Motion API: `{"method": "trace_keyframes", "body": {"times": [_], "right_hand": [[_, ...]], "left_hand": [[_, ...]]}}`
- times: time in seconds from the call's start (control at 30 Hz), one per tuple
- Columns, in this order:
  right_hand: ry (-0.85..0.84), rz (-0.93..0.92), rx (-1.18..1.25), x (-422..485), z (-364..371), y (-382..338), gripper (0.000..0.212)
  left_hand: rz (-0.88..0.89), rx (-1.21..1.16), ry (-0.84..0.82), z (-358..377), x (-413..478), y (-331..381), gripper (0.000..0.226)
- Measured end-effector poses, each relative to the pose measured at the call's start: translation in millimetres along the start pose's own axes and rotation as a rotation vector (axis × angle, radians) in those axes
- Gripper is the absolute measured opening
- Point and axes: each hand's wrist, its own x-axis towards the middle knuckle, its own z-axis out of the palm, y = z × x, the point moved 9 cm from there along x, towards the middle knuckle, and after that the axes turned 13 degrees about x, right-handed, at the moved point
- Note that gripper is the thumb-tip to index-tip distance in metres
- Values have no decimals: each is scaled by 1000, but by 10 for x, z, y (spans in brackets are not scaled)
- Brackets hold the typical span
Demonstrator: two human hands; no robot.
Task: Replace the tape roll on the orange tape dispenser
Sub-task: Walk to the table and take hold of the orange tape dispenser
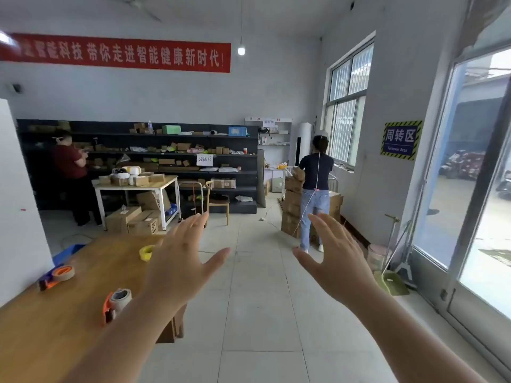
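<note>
- Your left hand (pixel 177 261) and right hand (pixel 336 261) are both raised in front of you, fingers spread flat, palms turned inward toward each other. Each grip is apart and empty, touching nothing.
- Judgement: the hands are held up clear of the work, so the roll swap is not yet begun.
- The task's things sit on the wooden bench (pixel 55 327) at your lower left. One orange tape dispenser (pixel 117 301) stands near the bench's right edge, partly behind your left forearm, with a brownish roll mounted on it.
- A second dispenser (pixel 56 275), orange with a dark blue handle, lies further left on the bench and also carries a roll. I cannot tell which of the two you are meant to service.
- A yellow tape roll (pixel 146 252) lies loose toward the far end of the bench, just beside your left hand in view; likely the spare.
- Nothing on the bench blocks your reach to either dispenser.
- Well apart from you: a person in a dark top (pixel 315 172) faces stacked cartons (pixel 293 205) by the window, and another stands by the dark shelving (pixel 177 150).
</note>
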Motion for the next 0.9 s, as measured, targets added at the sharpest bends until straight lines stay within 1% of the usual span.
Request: {"method": "trace_keyframes", "body": {"times": [0.03, 0.13, 0.33, 0.6, 0.7, 0.9], "right_hand": [[-15, 1, 10, 50, 82, 54, 80], [-48, 17, -8, 263, 358, 229, 80], [-46, 25, 3, 909, 982, 468, 82], [-33, 93, 18, 1761, 1743, 859, 81], [-57, 119, 32, 2073, 2042, 1108, 79], [-168, 141, 58, 2904, 2773, 1840, 79]], "left_hand": [[-7, -5, -30, 103, 35, -21, 86], [-8, 21, -21, 428, 195, -131, 87], [3, 12, -10, 1128, 718, -455, 87], [9, -50, -95, 2256, 1534, -843, 87], [5, -60, -136, 2701, 1809, -916, 86], [-67, -52, -191, 3630, 2361, -1077, 87]]}}
